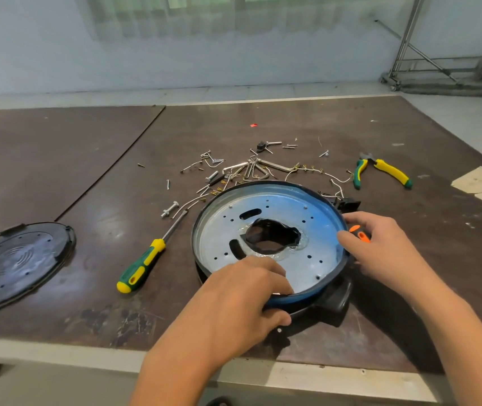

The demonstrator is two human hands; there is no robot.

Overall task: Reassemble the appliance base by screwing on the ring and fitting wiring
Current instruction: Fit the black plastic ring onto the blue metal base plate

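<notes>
Both hands grip the round black-rimmed appliance base with its perforated silver metal plate [272, 230]. Left hand [242, 294] curls over the near rim, fingers bent and clamped on it. Right hand [380, 244] holds the right rim, fingers partly spread, with an orange-handled tool [359, 233] under them. It lies flat near the front edge of the dark brown bench [87, 186], open side up, its black handle [336, 297] pointing near-right.
</notes>
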